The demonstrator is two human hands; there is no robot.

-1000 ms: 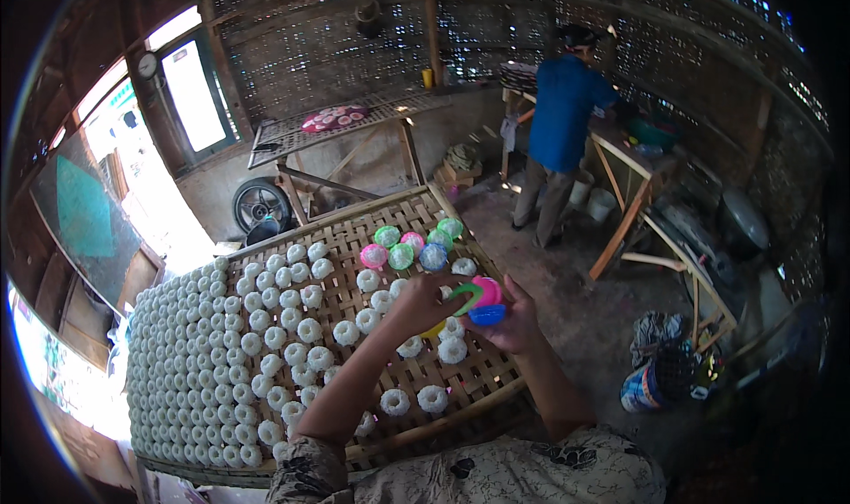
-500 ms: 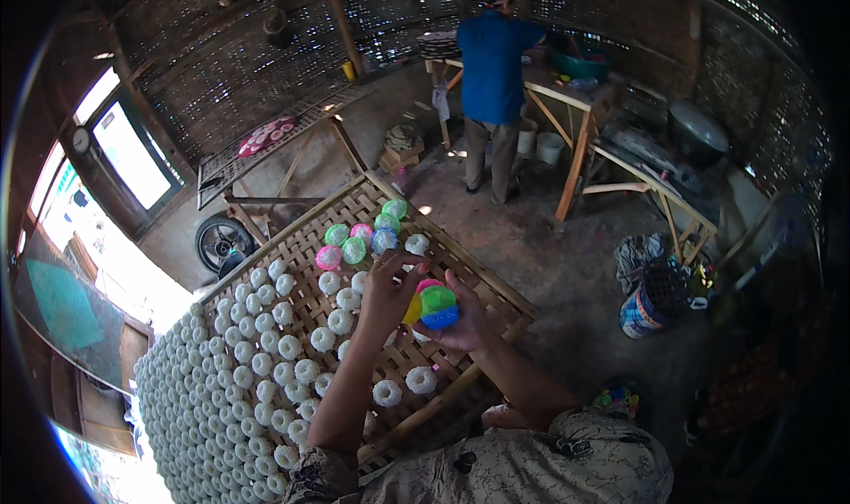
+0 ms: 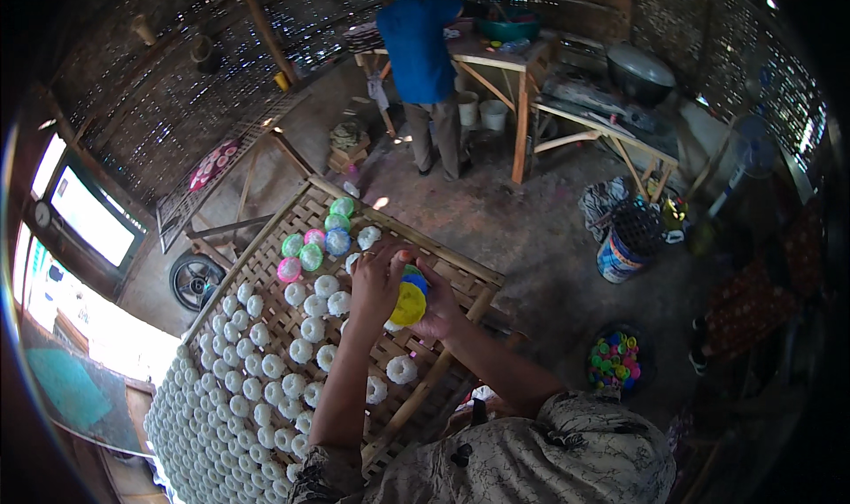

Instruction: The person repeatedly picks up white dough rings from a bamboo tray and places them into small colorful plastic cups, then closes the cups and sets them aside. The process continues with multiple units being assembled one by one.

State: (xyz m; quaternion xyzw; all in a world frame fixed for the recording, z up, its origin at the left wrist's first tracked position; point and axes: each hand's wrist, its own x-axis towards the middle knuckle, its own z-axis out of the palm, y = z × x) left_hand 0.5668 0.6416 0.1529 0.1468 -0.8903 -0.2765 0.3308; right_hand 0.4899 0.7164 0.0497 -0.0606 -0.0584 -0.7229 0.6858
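Observation:
Both my hands meet above the woven bamboo rack (image 3: pixel 438 252), around a few small plastic moulds. My right hand (image 3: pixel 439 311) is closed round them from the right, with the blue mould (image 3: pixel 414 279) partly hidden among its fingers. My left hand (image 3: pixel 376 283) is bent over from the left, its curled fingers against the yellow mould (image 3: pixel 408 305). Just beyond, on the rack, sit several green, pink and blue moulds (image 3: pixel 311 256) with white contents. White ring-shaped pieces (image 3: pixel 312 330) lie nearer and to the left, packed densely toward the near left.
A black tub of coloured moulds (image 3: pixel 613 359) stands on the floor at right. Farther off, a person in a blue shirt (image 3: pixel 416 48) works at a wooden table (image 3: pixel 496 59) bearing a green basin (image 3: pixel 509 28). A bucket (image 3: pixel 617 258) stands right of the rack.
The view has swung right, bringing the tub of moulds fully into sight. In my hands the moulds have turned, so the yellow one now faces up and the green one is mostly hidden.

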